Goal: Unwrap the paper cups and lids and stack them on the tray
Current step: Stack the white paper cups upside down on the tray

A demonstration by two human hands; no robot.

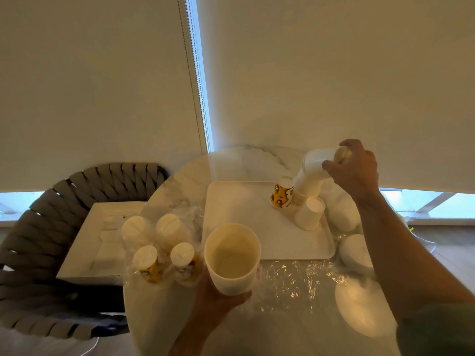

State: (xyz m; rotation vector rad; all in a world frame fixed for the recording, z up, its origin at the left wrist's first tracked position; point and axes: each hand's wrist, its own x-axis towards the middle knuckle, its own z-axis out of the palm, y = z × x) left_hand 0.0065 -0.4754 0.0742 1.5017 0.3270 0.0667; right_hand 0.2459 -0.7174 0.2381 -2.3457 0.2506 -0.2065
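Observation:
A white tray (241,217) lies on the round marble table. My left hand (218,299) grips a large cream cup (232,258), mouth up, in front of the tray. My right hand (353,167) holds the top of a tall stack of white cups (312,173), which bends over the tray's far right part. Beside the stack's foot stand an upside-down yellow printed cup (282,193) and an upside-down white cup (309,213). Several cup stacks in clear wrap (159,246) stand left of the tray.
Crumpled clear plastic wrap (303,278) lies on the table before the tray. White lids or bowls in wrap (356,249) sit to the right of the tray. A woven grey chair (38,232) holding a white box (97,242) stands at the left.

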